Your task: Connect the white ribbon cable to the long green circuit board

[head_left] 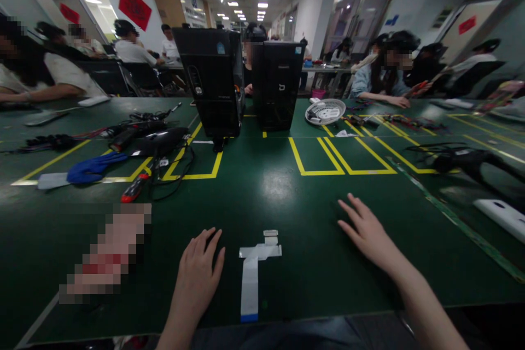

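A flat white ribbon cable [250,287] lies on the green table between my two hands. It has a fold across its upper part, a small connector [270,233] at the far end and a blue tip [249,318] at the near end. Just left of the cable, my left hand [200,268] rests on the table, fingers loosely stretched and holding nothing. Farther off on the right, my right hand [365,232] is open with its fingers spread, apart from the cable and touching no object that I can see.
Two black computer towers [211,82] [276,87] stand at the back. Left lie a blue glove [92,168], a screwdriver [135,188] and black cables. A white basket [326,113] sits back right; a black cabled object [463,158] lies right. Other people sit around.
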Demonstrator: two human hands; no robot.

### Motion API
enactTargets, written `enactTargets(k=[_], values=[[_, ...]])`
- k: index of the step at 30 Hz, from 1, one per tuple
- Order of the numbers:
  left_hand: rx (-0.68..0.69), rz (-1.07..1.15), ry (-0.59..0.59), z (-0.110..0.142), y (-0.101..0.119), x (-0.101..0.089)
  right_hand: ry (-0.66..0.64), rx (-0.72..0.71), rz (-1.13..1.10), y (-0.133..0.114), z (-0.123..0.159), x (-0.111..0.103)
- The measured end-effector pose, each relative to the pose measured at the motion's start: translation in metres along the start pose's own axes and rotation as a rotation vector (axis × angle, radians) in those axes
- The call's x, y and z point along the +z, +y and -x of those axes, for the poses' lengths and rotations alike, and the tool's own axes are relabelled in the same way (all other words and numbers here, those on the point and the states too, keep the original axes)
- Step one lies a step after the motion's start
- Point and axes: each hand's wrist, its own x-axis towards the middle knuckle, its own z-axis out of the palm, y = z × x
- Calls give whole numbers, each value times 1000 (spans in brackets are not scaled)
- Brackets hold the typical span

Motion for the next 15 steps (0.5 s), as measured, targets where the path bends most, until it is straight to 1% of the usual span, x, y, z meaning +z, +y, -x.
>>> enactTargets(k=[1,3,4,6,8,11,13,15], values=[[-2,2,4,0,1,-1,30,114,81,27,-3,-1],[-11,4,10,0,2,-2,46,330,205,75,-2,-5],[-15,5,10,0,2,-2,35,428,244,96,1,-7],[-17,6,13,0,2,-2,23,611,285,128,12,-9],[-12,8,14,0,1,-2,27,734,276,150,24,-10],[-15,10,7,0,1,-2,68,845,222,170,40,-9],[-24,11,2,0,1,-2,73,876,190,179,46,-9],[-28,13,0,0,2,-3,50,858,174,184,48,-9]])
